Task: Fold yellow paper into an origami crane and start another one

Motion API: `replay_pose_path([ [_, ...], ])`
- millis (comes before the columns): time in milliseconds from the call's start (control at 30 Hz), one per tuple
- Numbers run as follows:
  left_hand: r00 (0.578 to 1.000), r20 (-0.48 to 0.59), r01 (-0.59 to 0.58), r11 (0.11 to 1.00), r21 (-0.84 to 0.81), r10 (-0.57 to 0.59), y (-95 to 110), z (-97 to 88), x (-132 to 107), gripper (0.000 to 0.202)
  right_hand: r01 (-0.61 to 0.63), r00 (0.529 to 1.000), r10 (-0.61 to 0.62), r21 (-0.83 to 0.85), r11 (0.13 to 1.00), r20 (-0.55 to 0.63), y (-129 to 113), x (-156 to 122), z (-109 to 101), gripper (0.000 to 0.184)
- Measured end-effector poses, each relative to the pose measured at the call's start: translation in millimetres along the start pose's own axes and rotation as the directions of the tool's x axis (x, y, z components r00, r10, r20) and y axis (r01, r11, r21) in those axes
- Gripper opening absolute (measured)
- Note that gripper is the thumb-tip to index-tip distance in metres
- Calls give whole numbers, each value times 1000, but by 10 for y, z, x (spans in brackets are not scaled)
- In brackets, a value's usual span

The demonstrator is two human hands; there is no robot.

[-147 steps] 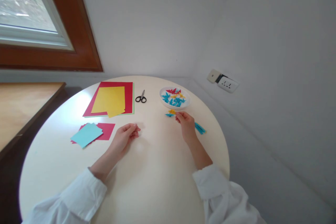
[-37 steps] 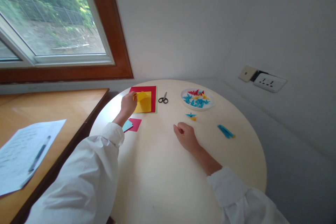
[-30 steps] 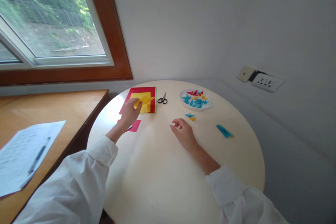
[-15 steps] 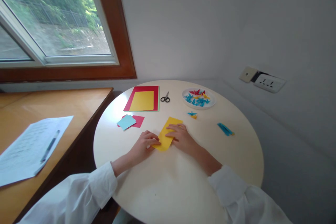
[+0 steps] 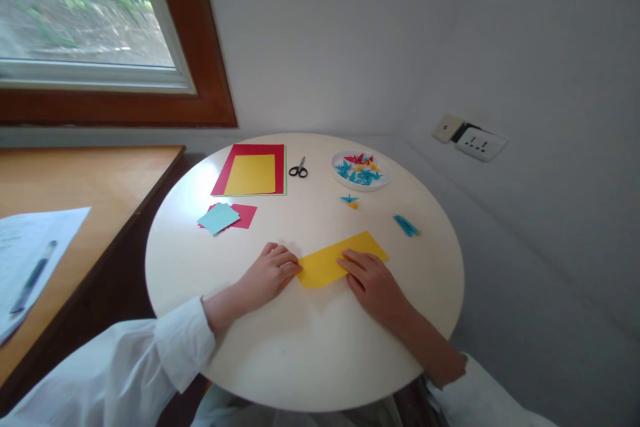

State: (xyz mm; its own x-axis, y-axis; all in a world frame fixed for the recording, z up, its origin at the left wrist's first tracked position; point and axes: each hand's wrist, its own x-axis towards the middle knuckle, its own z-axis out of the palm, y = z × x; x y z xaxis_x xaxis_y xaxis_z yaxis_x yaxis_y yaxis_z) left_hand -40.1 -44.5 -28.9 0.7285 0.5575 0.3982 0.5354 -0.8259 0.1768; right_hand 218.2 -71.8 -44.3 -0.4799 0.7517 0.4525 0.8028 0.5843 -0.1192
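A yellow paper sheet [image 5: 330,260] lies flat on the round cream table [image 5: 300,340] in front of me. My left hand [image 5: 267,273] rests at its left end, fingers curled onto the edge. My right hand [image 5: 373,280] lies on the sheet's lower right part, fingers stretched flat and pressing it down. Both sleeves are white.
At the back lie a red and yellow paper stack [image 5: 250,170], black scissors [image 5: 299,169] and a white plate of folded paper cranes [image 5: 360,170]. Small blue and red sheets [image 5: 225,216], loose cranes [image 5: 350,200] and a blue folded piece [image 5: 406,225] lie nearby. A wooden desk [image 5: 75,193] stands left.
My left hand took a yellow sheet from the stack and brought it to the table's front. Both hands now hold it flat, turned nearly crosswise. The view has shifted.
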Motion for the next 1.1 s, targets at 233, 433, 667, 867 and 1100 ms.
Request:
replay_pose_path([
  [233, 999, -39, 7, 1000, 8, -7, 55, 144, 142, 23, -19, 1000, 19, 15, 1000, 13, -195, 13, -118, 20],
  [433, 998, -46, 42, 998, -40, -44, 70, 153, 161, 27, -63, 996, 47, 217, 974, 82, -342, 233, -70, 7],
  [667, 987, -47, 145, 978, -149, -154, 64, 84, 79, 22, -297, 948, 230, 356, 886, 220, -279, 348, -68, 15],
  [867, 977, 44, 215, 956, -200, -210, 90, -3, 48, 22, -402, 915, 351, 389, 829, 197, -240, 348, -15, 15],
  [1100, 977, 91, 204, 964, -168, -190, 119, -22, 48, 33, -359, 933, 347, 331, 873, 96, -269, 366, 19, 16],
])
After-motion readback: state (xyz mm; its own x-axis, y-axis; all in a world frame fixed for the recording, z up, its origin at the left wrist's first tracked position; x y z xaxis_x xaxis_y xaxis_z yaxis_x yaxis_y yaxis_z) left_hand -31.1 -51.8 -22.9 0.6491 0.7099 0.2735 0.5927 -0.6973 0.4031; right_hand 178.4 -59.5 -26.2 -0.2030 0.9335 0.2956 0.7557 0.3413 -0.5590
